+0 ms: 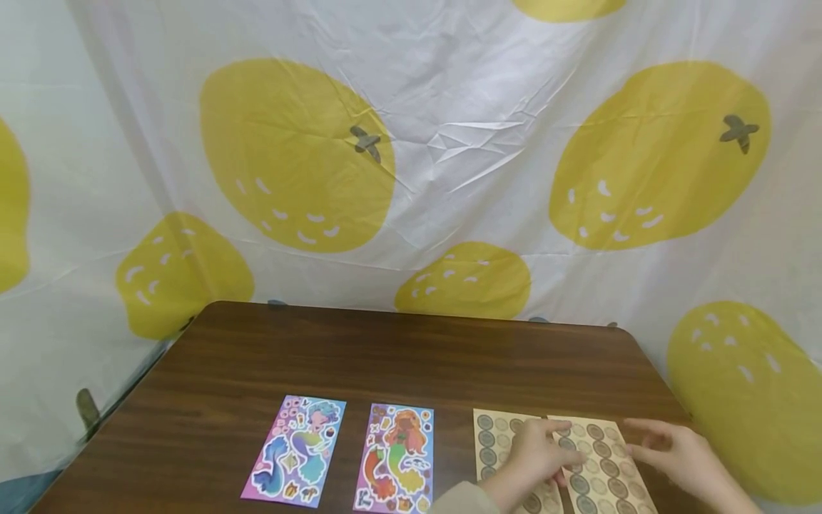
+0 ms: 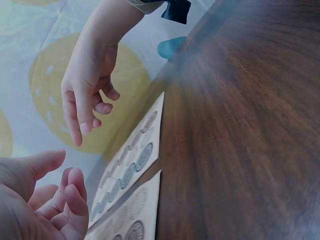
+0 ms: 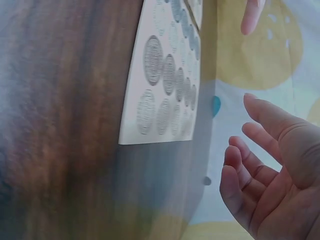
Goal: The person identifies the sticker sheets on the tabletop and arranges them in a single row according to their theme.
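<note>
Two tan sheets lie side by side at the table's right, a left sheet and a right sheet, both printed with rows of round grey and beige seal-like stickers. Over the narrow gap between them hovers my left hand, hiding part of the left sheet. Its thumb and index finger stretch toward the right sheet, with nothing between them. At the right sheet's outer edge is my right hand, thumb and fingers spread apart. The right wrist view shows that hand's fingers loosely bent and holding nothing, above the sheet.
Two glossy mermaid sticker sheets lie further left: a blue-haired one and an orange-haired one. The dark wooden table has rounded back corners. Behind it hangs a white curtain with large yellow fruit prints.
</note>
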Demonstrator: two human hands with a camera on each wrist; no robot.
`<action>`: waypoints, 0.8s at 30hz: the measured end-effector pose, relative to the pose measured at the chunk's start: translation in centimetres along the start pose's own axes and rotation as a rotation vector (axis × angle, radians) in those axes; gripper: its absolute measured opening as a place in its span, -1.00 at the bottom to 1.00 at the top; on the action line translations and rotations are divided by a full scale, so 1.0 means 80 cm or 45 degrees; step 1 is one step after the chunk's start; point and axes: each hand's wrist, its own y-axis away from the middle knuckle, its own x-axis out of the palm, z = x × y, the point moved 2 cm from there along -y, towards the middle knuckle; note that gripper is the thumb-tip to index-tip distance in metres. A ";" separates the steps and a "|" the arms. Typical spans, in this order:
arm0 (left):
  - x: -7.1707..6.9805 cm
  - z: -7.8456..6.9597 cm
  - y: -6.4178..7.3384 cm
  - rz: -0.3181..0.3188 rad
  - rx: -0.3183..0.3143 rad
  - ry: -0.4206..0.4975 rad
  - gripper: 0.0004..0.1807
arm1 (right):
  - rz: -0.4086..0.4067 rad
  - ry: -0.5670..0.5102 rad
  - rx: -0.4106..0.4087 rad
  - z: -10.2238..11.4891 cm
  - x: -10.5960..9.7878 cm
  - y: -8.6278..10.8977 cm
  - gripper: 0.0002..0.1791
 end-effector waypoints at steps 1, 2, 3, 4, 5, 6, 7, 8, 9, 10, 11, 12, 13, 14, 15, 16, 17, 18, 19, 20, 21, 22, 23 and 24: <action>-0.002 -0.003 0.001 0.004 0.003 -0.004 -0.51 | -0.001 0.012 0.003 0.002 -0.003 -0.001 -0.45; -0.004 -0.007 0.001 0.014 0.006 -0.006 -0.52 | -0.007 0.029 0.000 0.004 -0.006 -0.001 -0.45; -0.007 -0.010 0.002 0.026 0.008 -0.006 -0.52 | -0.022 0.053 -0.007 0.006 -0.008 -0.002 -0.45; -0.009 -0.013 0.002 0.036 0.009 -0.007 -0.52 | -0.044 0.076 -0.025 0.008 -0.010 -0.003 -0.46; -0.012 -0.015 0.002 0.042 0.010 -0.014 -0.52 | -0.062 0.096 -0.036 0.010 -0.012 -0.004 -0.47; -0.014 -0.018 0.002 0.048 0.013 -0.020 -0.52 | -0.079 0.109 -0.050 0.011 -0.014 -0.005 -0.47; -0.017 -0.019 0.001 0.054 0.016 -0.030 -0.52 | -0.101 0.125 -0.066 0.013 -0.015 -0.006 -0.48; -0.020 -0.021 0.001 0.062 0.022 -0.044 -0.53 | -0.115 0.132 -0.080 0.015 -0.016 -0.007 -0.49; -0.023 -0.022 0.000 0.067 0.026 -0.047 -0.53 | -0.127 0.138 -0.083 0.016 -0.017 -0.008 -0.49; -0.026 -0.023 -0.001 0.072 0.030 -0.050 -0.53 | -0.129 0.133 -0.087 0.019 -0.019 -0.009 -0.50; -0.029 -0.025 -0.002 0.079 0.037 -0.057 -0.53 | -0.127 0.126 -0.088 0.021 -0.020 -0.010 -0.49; -0.032 -0.026 -0.004 0.091 0.046 -0.063 -0.53 | -0.124 0.120 -0.090 0.023 -0.021 -0.011 -0.49; -0.036 -0.028 -0.004 0.103 0.053 -0.074 -0.53 | -0.125 0.122 -0.086 0.026 -0.022 -0.013 -0.49; -0.040 -0.030 -0.005 0.114 0.061 -0.086 -0.53 | -0.119 0.120 -0.084 0.028 -0.023 -0.015 -0.48; -0.044 -0.032 -0.006 0.125 0.070 -0.100 -0.53 | -0.117 0.127 -0.081 0.031 -0.025 -0.017 -0.48; -0.048 -0.034 -0.006 0.136 0.080 -0.120 -0.53 | -0.108 0.130 -0.089 0.034 -0.026 -0.018 -0.47; -0.052 -0.036 -0.006 0.147 0.093 -0.144 -0.53 | -0.106 0.138 -0.092 0.037 -0.027 -0.020 -0.47; -0.056 -0.038 -0.005 0.153 0.107 -0.160 -0.52 | -0.105 0.144 -0.097 0.041 -0.027 -0.022 -0.47; -0.060 -0.041 -0.005 0.156 0.117 -0.174 -0.52 | -0.099 0.148 -0.097 0.044 -0.028 -0.024 -0.46; -0.064 -0.043 -0.005 0.157 0.127 -0.188 -0.51 | -0.095 0.155 -0.106 0.046 -0.028 -0.026 -0.46; -0.069 -0.045 -0.004 0.159 0.137 -0.192 -0.50 | -0.093 0.160 -0.112 0.049 -0.028 -0.028 -0.46; -0.073 -0.047 -0.004 0.160 0.149 -0.196 -0.49 | -0.091 0.160 -0.118 0.052 -0.028 -0.030 -0.46; -0.077 -0.049 -0.003 0.163 0.165 -0.207 -0.49 | -0.089 0.161 -0.122 0.055 -0.028 -0.032 -0.46; -0.082 -0.050 -0.003 0.166 0.179 -0.213 -0.48 | -0.086 0.164 -0.125 0.057 -0.028 -0.035 -0.46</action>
